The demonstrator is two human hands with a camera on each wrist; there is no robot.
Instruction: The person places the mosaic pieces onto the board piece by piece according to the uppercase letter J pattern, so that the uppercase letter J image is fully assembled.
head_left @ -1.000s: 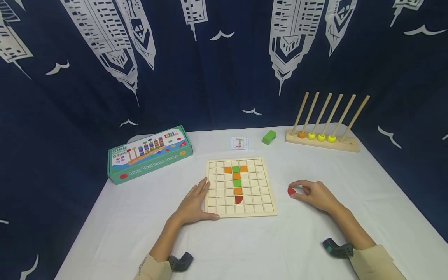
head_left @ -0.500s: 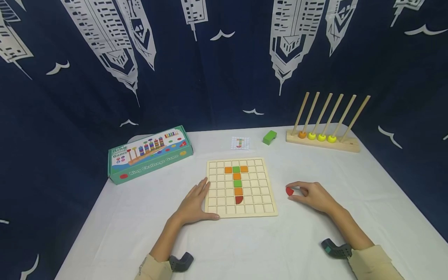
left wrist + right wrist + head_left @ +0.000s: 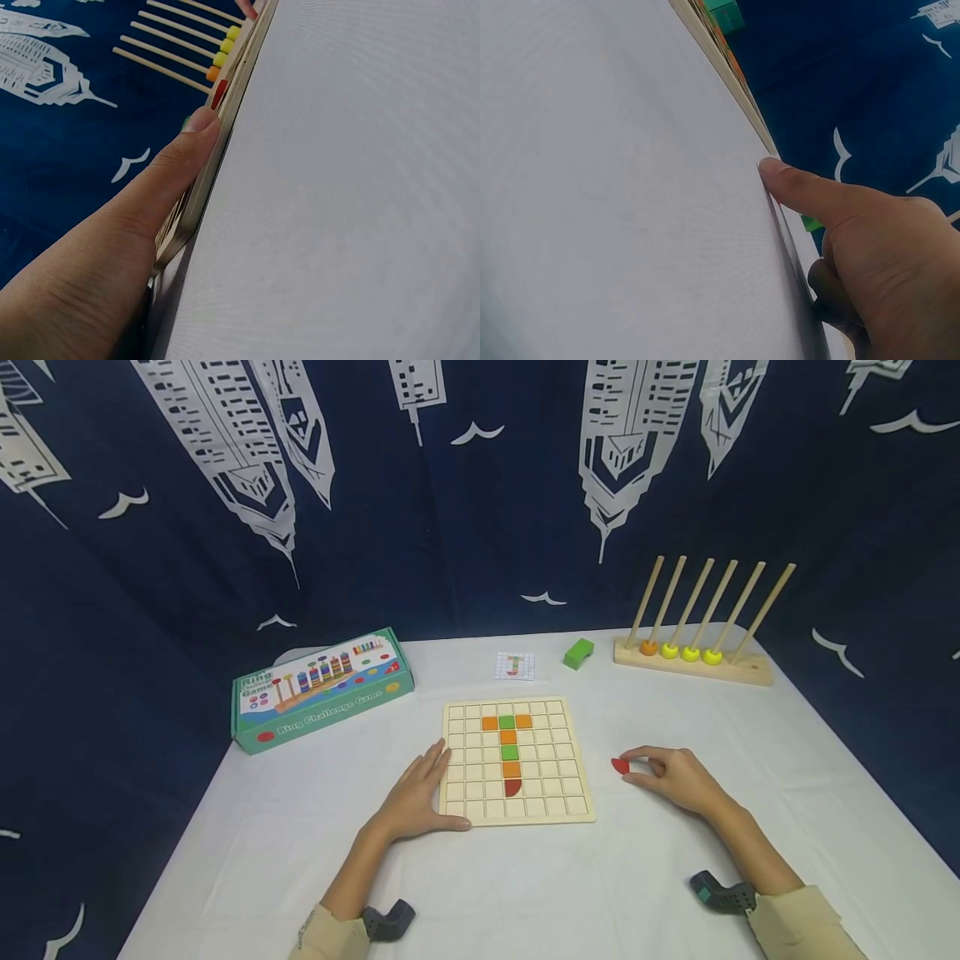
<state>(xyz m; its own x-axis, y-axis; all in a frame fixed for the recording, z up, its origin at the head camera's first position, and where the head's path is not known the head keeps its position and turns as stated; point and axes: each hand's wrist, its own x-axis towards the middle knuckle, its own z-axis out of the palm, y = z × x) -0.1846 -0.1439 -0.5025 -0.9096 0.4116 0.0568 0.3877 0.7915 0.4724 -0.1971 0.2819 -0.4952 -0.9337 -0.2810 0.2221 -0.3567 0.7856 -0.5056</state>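
Observation:
My right hand pinches a red quarter-circle piece between thumb and forefinger, close to the white cloth and right of the board. In the right wrist view, the thumb hides most of what it holds. My left hand rests spread along the left edge of a wooden grid board, its thumb at the near edge. On the board, orange squares and green squares form a T, with a red quarter-circle at the foot of the stem. The left wrist view shows the thumb against the board's edge.
Behind the board lies a small printed card, with a green block beside it. A peg stand with orange and yellow beads stands at the back right. A green game box lies at the back left.
The red piece has turned between the right hand's fingertips, and more of it now shows left of them. The right hand shifted slightly left, then back. The left hand and board stay put.

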